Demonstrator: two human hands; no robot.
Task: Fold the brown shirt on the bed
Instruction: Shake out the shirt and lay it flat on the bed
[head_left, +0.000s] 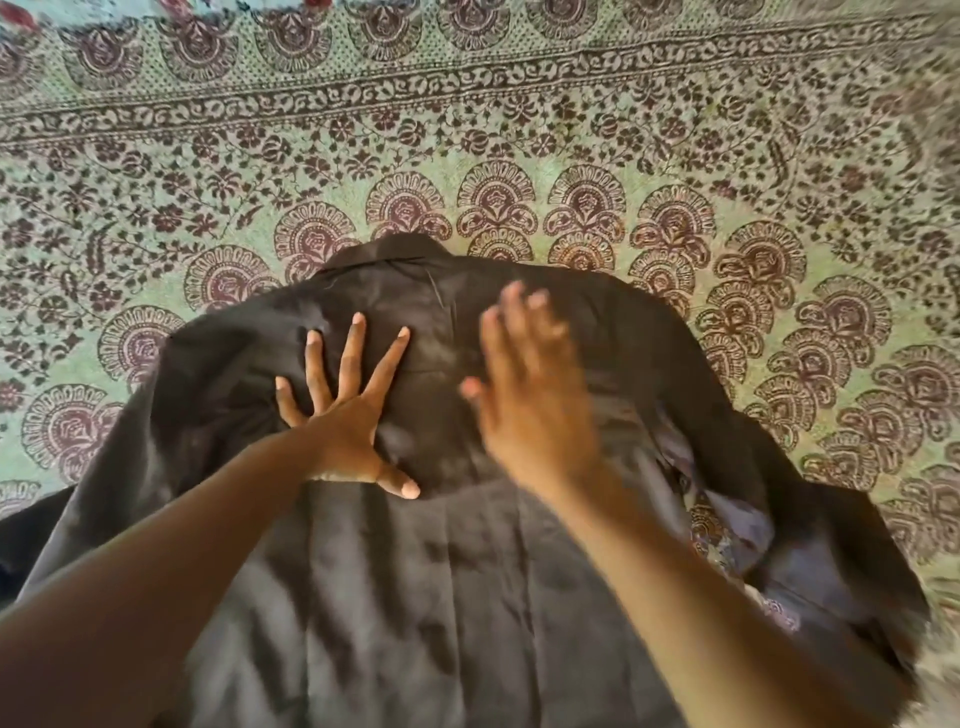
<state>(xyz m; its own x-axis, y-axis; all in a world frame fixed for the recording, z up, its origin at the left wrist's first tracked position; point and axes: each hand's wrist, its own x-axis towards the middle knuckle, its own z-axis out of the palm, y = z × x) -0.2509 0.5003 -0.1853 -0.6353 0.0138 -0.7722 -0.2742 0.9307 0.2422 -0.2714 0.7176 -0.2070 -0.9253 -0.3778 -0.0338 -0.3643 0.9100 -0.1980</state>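
The brown shirt (436, 582) lies spread back-side up on the bed, its collar (400, 254) at the far end and its hem toward me. My left hand (348, 415) presses flat on the upper back with fingers splayed wide. To its right, my right hand (524, 395) is over the shirt's upper back, fingers apart and blurred by motion; whether it touches the cloth I cannot tell. The shirt's right sleeve (810, 519) lies rumpled at the right, with a paler inner side showing.
A green bedsheet (519, 135) with a dark maroon floral and paisley print covers the whole bed around the shirt. The shirt's left edge (98, 499) drapes near the lower left of the view.
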